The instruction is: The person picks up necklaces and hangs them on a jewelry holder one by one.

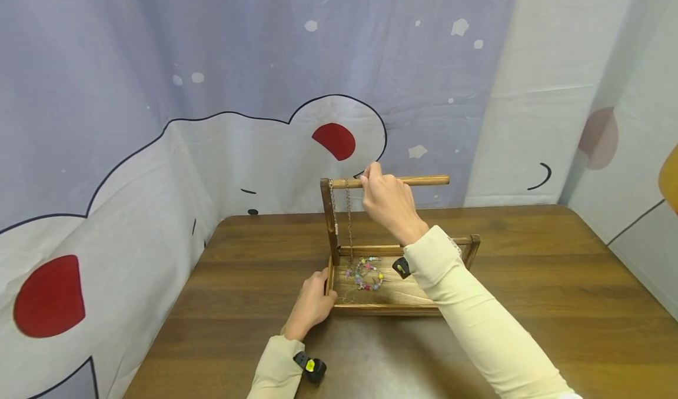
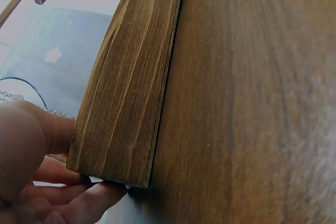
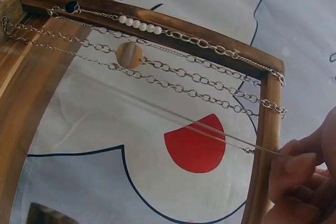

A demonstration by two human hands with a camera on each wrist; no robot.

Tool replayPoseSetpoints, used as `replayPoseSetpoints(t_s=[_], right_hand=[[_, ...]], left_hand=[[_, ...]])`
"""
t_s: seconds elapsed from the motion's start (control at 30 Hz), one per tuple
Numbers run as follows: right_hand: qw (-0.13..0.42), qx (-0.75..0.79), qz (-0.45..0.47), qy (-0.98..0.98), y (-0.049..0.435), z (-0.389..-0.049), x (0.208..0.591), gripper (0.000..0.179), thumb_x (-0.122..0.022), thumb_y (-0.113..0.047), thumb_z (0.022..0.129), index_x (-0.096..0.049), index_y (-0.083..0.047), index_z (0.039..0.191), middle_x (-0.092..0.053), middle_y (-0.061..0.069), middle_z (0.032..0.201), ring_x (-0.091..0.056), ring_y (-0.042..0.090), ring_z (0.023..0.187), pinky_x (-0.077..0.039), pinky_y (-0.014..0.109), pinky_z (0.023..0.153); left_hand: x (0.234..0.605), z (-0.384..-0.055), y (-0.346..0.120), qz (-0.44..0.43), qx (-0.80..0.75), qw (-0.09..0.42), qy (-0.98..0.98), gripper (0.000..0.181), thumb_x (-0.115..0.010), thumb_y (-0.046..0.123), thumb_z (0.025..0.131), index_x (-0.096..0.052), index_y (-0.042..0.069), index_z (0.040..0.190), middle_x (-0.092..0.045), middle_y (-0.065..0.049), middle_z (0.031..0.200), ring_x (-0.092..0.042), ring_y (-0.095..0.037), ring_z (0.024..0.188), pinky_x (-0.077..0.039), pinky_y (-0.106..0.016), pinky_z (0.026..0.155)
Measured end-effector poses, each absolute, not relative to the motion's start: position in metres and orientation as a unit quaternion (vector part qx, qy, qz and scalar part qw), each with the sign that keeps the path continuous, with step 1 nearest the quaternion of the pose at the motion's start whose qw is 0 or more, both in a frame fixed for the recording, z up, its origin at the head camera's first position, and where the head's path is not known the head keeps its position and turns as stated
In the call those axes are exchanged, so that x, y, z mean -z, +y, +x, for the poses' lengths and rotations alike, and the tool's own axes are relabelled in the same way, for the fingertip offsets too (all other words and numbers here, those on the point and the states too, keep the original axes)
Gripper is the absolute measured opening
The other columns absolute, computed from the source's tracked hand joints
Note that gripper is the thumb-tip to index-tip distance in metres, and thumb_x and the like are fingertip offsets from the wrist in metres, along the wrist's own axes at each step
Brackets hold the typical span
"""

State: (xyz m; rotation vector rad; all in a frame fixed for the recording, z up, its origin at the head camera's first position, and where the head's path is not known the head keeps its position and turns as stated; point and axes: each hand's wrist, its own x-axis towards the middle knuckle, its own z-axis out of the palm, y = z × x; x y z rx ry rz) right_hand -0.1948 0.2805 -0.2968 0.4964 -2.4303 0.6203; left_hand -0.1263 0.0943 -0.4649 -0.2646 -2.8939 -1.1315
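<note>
A wooden jewelry stand (image 1: 434, 180) has an upper bar over a shallow tray base. My left hand (image 1: 311, 302) grips the tray's left front corner, with the thumb on the inner side of the tray wall (image 2: 121, 87). Up at the bar, my right hand (image 1: 389, 202) pinches a thin necklace (image 3: 220, 131), whose fine strands hang blurred below the bar. Beside it hang a chain necklace with a round pendant (image 3: 129, 55) and a chain necklace with white pearls (image 3: 140, 25). Colourful beaded bracelets (image 1: 369, 288) lie in the tray.
The stand rests on a brown wooden table (image 1: 254, 258). A lower bar (image 1: 463, 240) runs along the stand's back, partly behind my right sleeve. Behind the table hangs a printed curtain (image 1: 238, 169).
</note>
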Motion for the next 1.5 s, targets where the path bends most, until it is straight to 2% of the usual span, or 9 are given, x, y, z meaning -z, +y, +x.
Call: replayPoseSetpoints(t_s=[0.57,0.87,1.03,1.23,1.43,1.5], right_hand=[[0.291,-0.250,0.213,-0.899,0.283,-0.195,0.305,0.015,-0.043,-0.019,0.094,-0.053,-0.009,0.089,-0.044,0.000,0.052,-0.043,0.018,0.044,-0.033,0.031,0.038],[0.312,-0.259,0.223,-0.887,0.287,-0.183,0.314,0.014,-0.047,-0.018,0.092,-0.056,-0.010,0.086,-0.042,-0.003,0.049,-0.039,0.014,0.041,-0.030,0.029,0.037],[0.300,-0.291,0.243,-0.875,0.286,-0.171,0.329,0.012,-0.049,-0.017,0.091,-0.058,-0.010,0.087,-0.050,-0.006,0.055,-0.043,0.008,0.044,-0.035,0.027,0.040],[0.228,-0.318,0.271,-0.880,0.284,-0.153,0.360,0.009,-0.052,-0.019,0.090,-0.059,-0.014,0.087,-0.058,-0.010,0.067,-0.052,0.001,0.056,-0.043,0.022,0.051],[0.080,-0.347,0.301,-0.885,0.288,-0.136,0.400,0.006,-0.056,-0.016,0.088,-0.061,-0.012,0.090,-0.059,-0.008,0.076,-0.054,0.004,0.064,-0.045,0.020,0.056],[0.046,-0.350,0.297,-0.887,0.290,-0.132,0.415,0.006,-0.058,-0.015,0.087,-0.061,-0.011,0.090,-0.059,-0.008,0.078,-0.054,0.005,0.067,-0.045,0.021,0.058]], left_hand=[[0.468,-0.126,0.095,-0.075,0.362,0.010,-0.929,0.057,-0.056,0.006,0.081,-0.040,-0.010,0.133,-0.049,-0.026,0.126,-0.047,-0.040,0.115,-0.043,-0.049,0.088],[0.467,-0.126,0.095,-0.070,0.365,0.005,-0.928,0.057,-0.056,0.006,0.082,-0.039,-0.009,0.134,-0.048,-0.026,0.127,-0.047,-0.040,0.116,-0.043,-0.049,0.088],[0.466,-0.126,0.095,-0.071,0.364,0.007,-0.929,0.056,-0.056,0.007,0.082,-0.039,-0.009,0.134,-0.047,-0.027,0.127,-0.046,-0.039,0.116,-0.043,-0.049,0.089],[0.465,-0.127,0.096,-0.075,0.363,0.017,-0.929,0.055,-0.057,0.005,0.081,-0.041,-0.010,0.132,-0.049,-0.027,0.124,-0.048,-0.039,0.113,-0.043,-0.049,0.088],[0.467,-0.128,0.096,-0.088,0.354,0.037,-0.930,0.055,-0.058,0.004,0.079,-0.043,-0.011,0.130,-0.053,-0.026,0.118,-0.052,-0.036,0.108,-0.045,-0.047,0.086],[0.467,-0.128,0.096,-0.090,0.352,0.040,-0.931,0.055,-0.058,0.004,0.079,-0.043,-0.012,0.130,-0.053,-0.026,0.118,-0.053,-0.036,0.108,-0.045,-0.046,0.086]])
